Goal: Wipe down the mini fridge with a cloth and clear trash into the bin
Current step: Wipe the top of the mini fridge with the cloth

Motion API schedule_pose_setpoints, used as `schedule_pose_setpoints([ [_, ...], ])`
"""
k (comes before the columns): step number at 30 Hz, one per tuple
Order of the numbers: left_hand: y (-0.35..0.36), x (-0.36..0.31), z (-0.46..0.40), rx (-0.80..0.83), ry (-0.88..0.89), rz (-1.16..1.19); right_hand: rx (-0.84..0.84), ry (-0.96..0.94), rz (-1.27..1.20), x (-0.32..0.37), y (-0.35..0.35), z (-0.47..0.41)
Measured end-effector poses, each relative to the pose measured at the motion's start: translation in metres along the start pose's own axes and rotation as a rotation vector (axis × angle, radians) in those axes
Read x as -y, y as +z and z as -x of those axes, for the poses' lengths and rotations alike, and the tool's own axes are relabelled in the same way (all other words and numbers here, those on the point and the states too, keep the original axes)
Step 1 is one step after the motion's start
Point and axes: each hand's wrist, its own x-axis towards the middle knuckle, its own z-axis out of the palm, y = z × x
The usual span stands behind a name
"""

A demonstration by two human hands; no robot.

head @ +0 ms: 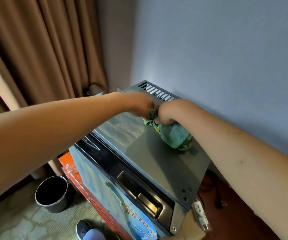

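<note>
Head view, looking down over both bare forearms at the mini fridge (157, 163). Left hand (139, 105) and right hand (169, 111) meeting knuckle to knuckle above the rear half of the grey fridge top, just in front of the slotted vent (157, 91). Left grip pinching a dark, twisted end of the cloth (174, 135); right grip clenched around the cloth's upper part, fingers curled under. Bulk of the green and teal cloth bunched below the right hand, resting on the fridge top toward the wall side. Fridge door ajar, black seal and inner edge showing along the front. Round dark bin (52, 194) standing on the patterned floor to the left, well apart from the hands. Orange cabinet (73, 172) beneath the fridge. Plastic-wrapped item (200, 215) just beside the fridge's right corner. Brown curtain (35, 49) upper left, blue-grey wall (226, 49) behind. Shoe tip (84, 228) at bottom edge.
</note>
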Motion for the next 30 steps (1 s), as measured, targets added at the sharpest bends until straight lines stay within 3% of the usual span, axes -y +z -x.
schedule_pose_setpoints([
  [4,-0.003,0.01,-0.018,-0.1,-0.07,0.016,-0.075,0.001,-0.033,-0.01,-0.005,-0.017],
  [13,0.004,0.013,-0.013,-0.155,-0.118,0.059,-0.221,0.064,-0.173,-0.009,0.017,-0.011],
  [26,-0.005,0.0,0.052,0.08,-0.026,-0.086,-0.024,-0.151,0.029,0.038,0.02,0.042],
  [30,-0.008,0.002,0.047,0.111,-0.011,-0.114,0.047,-0.12,0.168,0.042,0.012,0.041],
])
